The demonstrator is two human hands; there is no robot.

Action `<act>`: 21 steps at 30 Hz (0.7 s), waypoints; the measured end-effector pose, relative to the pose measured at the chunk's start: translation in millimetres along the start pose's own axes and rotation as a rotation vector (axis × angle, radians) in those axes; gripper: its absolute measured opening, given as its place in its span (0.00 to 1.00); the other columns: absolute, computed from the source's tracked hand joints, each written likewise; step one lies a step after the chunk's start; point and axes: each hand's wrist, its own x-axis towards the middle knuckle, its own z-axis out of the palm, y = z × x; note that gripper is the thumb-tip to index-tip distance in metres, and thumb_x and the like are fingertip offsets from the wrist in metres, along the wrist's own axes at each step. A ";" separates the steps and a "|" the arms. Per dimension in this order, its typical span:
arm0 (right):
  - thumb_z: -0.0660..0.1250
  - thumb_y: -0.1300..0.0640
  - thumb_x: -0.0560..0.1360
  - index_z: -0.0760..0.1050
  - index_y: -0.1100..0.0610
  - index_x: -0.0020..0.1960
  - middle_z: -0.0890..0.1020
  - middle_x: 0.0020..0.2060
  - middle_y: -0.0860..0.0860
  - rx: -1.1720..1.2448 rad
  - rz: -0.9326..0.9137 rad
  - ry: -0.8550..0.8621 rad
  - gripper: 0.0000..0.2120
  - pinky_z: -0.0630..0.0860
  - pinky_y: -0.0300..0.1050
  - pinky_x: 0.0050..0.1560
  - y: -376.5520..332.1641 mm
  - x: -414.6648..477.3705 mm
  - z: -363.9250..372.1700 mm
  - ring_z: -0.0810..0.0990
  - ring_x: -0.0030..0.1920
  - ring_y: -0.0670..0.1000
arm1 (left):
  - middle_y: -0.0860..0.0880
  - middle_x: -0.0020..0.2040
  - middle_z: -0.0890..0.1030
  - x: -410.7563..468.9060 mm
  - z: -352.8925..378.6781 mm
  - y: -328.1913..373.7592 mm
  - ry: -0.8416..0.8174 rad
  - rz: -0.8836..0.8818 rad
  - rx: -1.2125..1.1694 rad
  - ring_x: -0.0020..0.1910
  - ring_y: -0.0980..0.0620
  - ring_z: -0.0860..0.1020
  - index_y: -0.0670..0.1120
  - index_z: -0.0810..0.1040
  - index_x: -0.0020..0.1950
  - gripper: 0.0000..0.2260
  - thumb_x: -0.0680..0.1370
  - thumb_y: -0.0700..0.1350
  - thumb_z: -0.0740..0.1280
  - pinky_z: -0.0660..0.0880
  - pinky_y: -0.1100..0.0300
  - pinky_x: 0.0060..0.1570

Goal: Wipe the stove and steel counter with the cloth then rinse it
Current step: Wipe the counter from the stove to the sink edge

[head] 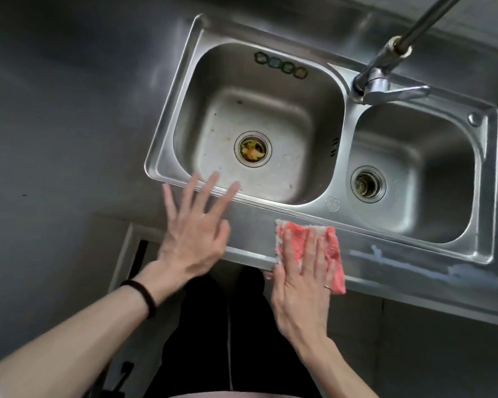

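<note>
Closest in, the right hand [302,285] lies flat with its fingers spread on the pink cloth [332,248], pressing it onto the front strip of the steel counter [250,239], right at the edge. The left hand [193,234] is open and holds nothing; its fingers fan out over the near rim of the sink [167,136] (I cannot tell if it touches the steel). So the wiping looks to be going on here. A pale smeary streak [385,258] sits on the strip to the right of the cloth, so that part likely needs a wipe. No stove shows, so I cannot say if it is clean. The rinse is probably left to do, as no water runs from the tap [385,79]. Further back, the big bowl has food bits in its drain [252,149]. The small bowl [414,173] is beside it. Grey steel goes all around, and it looks dim
</note>
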 end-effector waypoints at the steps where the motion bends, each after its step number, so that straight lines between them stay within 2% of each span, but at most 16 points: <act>1: 0.48 0.45 0.86 0.37 0.42 0.84 0.38 0.85 0.53 0.002 0.005 0.009 0.31 0.41 0.61 0.84 -2.2 1.0 0.5 0.37 0.85 0.54 | 0.49 0.86 0.56 5.9 6.7 21.4 -0.012 0.028 -0.010 0.85 0.41 0.50 0.61 0.55 0.85 0.32 0.79 0.54 0.53 0.38 0.26 0.78; 3: 0.48 0.44 0.86 0.41 0.41 0.85 0.43 0.85 0.54 0.004 -0.011 0.033 0.30 0.43 0.60 0.83 -2.0 2.1 0.7 0.41 0.85 0.56 | 0.50 0.86 0.55 18.0 19.9 59.2 -0.033 0.052 -0.034 0.85 0.42 0.48 0.62 0.53 0.85 0.31 0.80 0.55 0.51 0.38 0.27 0.78; 6: 0.49 0.43 0.85 0.34 0.39 0.83 0.48 0.85 0.54 -0.002 -0.080 0.039 0.33 0.44 0.59 0.82 13.0 4.0 -1.5 0.45 0.85 0.56 | 0.51 0.86 0.53 29.2 40.0 94.9 -0.077 0.005 -0.052 0.85 0.42 0.47 0.64 0.52 0.84 0.30 0.80 0.57 0.47 0.36 0.26 0.77; 7: 0.49 0.42 0.85 0.35 0.38 0.84 0.47 0.86 0.53 -0.010 -0.079 0.040 0.33 0.42 0.58 0.83 22.9 5.3 -3.3 0.44 0.85 0.55 | 0.50 0.86 0.54 30.2 46.3 100.7 -0.091 -0.011 -0.033 0.85 0.41 0.48 0.64 0.52 0.84 0.30 0.80 0.57 0.45 0.36 0.25 0.76; 10: 0.47 0.41 0.86 0.42 0.37 0.84 0.44 0.86 0.50 -0.024 0.013 0.054 0.29 0.35 0.54 0.83 68.2 11.7 -13.2 0.39 0.85 0.52 | 0.47 0.83 0.64 26.8 59.7 104.4 -0.110 -0.008 0.097 0.83 0.38 0.57 0.61 0.56 0.84 0.29 0.81 0.57 0.45 0.37 0.22 0.74; 13: 0.44 0.40 0.86 0.40 0.36 0.84 0.41 0.86 0.47 -0.023 0.124 0.036 0.28 0.33 0.53 0.83 128.3 17.0 -31.5 0.36 0.84 0.49 | 0.46 0.78 0.72 23.3 65.1 103.8 -0.089 0.013 0.176 0.78 0.37 0.65 0.58 0.64 0.82 0.27 0.82 0.55 0.49 0.43 0.20 0.73; 17: 0.42 0.39 0.84 0.42 0.37 0.84 0.42 0.86 0.49 -0.006 0.260 0.018 0.29 0.38 0.60 0.84 195.9 24.7 -57.2 0.36 0.84 0.48 | 0.46 0.75 0.74 23.7 67.5 107.2 -0.068 -0.007 0.196 0.76 0.38 0.67 0.56 0.69 0.79 0.26 0.81 0.55 0.51 0.43 0.21 0.74; 21: 0.45 0.42 0.83 0.50 0.43 0.85 0.45 0.86 0.54 0.021 0.383 0.059 0.31 0.40 0.62 0.83 193.8 31.7 -60.2 0.40 0.85 0.54 | 0.47 0.74 0.75 23.9 68.8 108.5 -0.041 -0.016 0.209 0.75 0.39 0.68 0.57 0.70 0.78 0.26 0.80 0.54 0.53 0.43 0.21 0.74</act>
